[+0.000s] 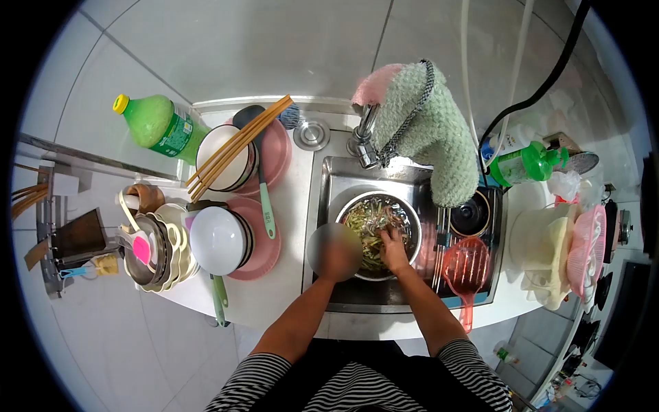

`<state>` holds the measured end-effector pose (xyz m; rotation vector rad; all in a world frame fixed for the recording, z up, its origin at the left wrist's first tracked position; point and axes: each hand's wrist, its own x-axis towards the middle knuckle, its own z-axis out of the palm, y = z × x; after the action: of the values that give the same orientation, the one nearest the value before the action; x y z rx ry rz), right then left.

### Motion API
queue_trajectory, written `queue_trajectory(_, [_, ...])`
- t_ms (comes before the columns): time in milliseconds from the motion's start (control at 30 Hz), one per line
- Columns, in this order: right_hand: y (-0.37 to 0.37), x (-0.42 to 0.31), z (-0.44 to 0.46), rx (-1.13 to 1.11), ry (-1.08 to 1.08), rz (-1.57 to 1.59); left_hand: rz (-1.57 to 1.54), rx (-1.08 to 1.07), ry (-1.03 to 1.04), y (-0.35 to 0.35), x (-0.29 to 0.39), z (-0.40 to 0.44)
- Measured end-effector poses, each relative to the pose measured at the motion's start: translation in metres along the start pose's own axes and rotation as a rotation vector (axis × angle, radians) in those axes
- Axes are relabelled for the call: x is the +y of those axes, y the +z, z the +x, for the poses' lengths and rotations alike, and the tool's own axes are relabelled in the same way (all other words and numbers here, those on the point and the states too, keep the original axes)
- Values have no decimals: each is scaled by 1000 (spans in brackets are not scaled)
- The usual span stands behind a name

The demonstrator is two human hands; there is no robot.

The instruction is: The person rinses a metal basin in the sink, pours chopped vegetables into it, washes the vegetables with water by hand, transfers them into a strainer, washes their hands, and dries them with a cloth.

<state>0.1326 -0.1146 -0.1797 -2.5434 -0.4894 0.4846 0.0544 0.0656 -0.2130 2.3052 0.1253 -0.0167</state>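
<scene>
A round metal bowl [416, 218] stands in the steel sink [336, 172], filled with thin green and brownish strips in water. My right hand [392, 248] reaches over the bowl's right part, its fingers spread among the strips. At the bowl's left side is my left hand [338, 255], mostly covered by a round blurred patch that hides its fingers. Above the bowl, the faucet [366, 141] has a pale green cloth [439, 137] hung over it.
Stacked bowls [218, 238] on pink plates [264, 240], with chopsticks [240, 145], line the left counter beside a green bottle [154, 123]. A red slotted scoop [467, 271] lies across the sink's right edge. Farther right are a green pump bottle [525, 165] and baskets [585, 254].
</scene>
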Motion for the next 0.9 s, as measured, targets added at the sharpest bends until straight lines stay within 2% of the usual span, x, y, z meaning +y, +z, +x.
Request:
queue_trajectory(33, [-13, -14, -4, 9, -29, -85, 80, -72, -10, 2, -3, 0])
queue_trajectory(100, [-27, -38, 1, -5, -104, -24, 87, -68, -12, -10, 12, 1])
queue_trajectory(167, [-26, -54, 17, -4, -253, -126, 103, -63, -12, -10, 16, 2])
queue_trajectory(233, [4, -58, 33, -4, -302, -215, -157, 118, -63, 2, 8, 0])
queue_trajectory(300, [20, -55, 43, -2, -347, -298, -129, 97, -44, 9, -5, 0])
queue_trajectory(367, [24, -52, 48, -350, -90, -394, -92, 63, -17, 16, -19, -2])
queue_trajectory(500, [30, -37, 43, -363, 12, -349, -35, -6, 14, 25, -30, -13])
queue_trajectory(567, [46, -14, 45, -300, 21, -312, -28, -14, 17, 24, -29, -14])
queue_trajectory(667, [32, -5, 42, -191, 32, -125, -24, -7, 21, 24, -27, -13])
queue_trajectory(767, [29, 6, 35, -73, 108, -130, -23, -1, 24, 24, -26, -13])
queue_trajectory(800, [23, 3, 31, -13, 127, -3, -24, 1, 25, 24, -26, -12])
queue_trajectory(900, [9, -3, 21, 29, 87, -36, -27, 7, 32, 25, -25, -10])
